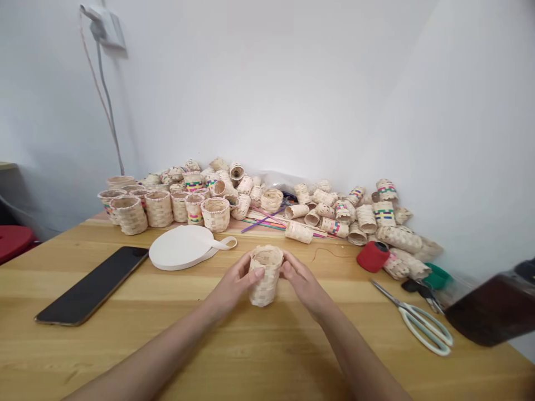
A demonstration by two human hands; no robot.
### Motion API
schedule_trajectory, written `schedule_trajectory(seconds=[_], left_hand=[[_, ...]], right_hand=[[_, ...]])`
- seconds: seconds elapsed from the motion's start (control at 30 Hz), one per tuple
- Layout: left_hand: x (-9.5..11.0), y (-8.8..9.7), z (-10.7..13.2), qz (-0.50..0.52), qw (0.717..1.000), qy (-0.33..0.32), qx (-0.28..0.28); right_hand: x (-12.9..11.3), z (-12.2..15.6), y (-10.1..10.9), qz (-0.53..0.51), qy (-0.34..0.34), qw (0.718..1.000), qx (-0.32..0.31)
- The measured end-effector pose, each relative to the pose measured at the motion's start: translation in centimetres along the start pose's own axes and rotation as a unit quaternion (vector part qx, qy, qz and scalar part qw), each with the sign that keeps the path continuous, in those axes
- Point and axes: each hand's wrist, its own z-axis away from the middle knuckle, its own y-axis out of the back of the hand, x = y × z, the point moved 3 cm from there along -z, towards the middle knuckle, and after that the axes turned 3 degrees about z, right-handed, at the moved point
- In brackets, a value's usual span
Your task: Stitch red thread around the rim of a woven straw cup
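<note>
A small woven basket (266,275) of pale wood or bamboo strips stands upright between my hands, its open top facing up and its rim unfinished and ragged. My left hand (236,278) grips its left side, with the fingers curled over the weave. On the right side, my right hand (303,284) presses against the basket. Both hands are low over the wooden table (175,340). The part of the basket behind my palms is hidden.
Several finished and half-made woven baskets (267,200) are heaped at the back of the table. A white strip roll (184,248) and a dark phone (92,285) lie to the left. To the right are scissors (413,317), a red thread spool (373,256), and a dark blurred object (489,309).
</note>
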Motion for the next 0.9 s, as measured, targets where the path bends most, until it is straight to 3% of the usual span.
schedule_trajectory(seconds=[0.23, 0.33, 0.5, 0.9], left_hand=[[-1.8, 1.1, 0.4, -0.034, 0.998, -0.045, -0.005], [-2.2, 1.0, 0.4, -0.032, 0.999, -0.039, -0.013], [-2.1, 0.5, 0.6, -0.041, 0.999, -0.013, 0.024], [-2.3, 0.2, 0.9, -0.047, 0.998, -0.023, 0.032]], right_hand=[[1.2, 0.4, -0.7, -0.015, 0.013, 1.000, 0.018], [2.2, 0.6, -0.5, -0.014, 0.014, 1.000, 0.020], [3.3, 1.0, -0.2, -0.017, -0.014, 0.999, 0.049], [3.1, 1.0, -0.6, -0.061, -0.027, 0.998, 0.004]])
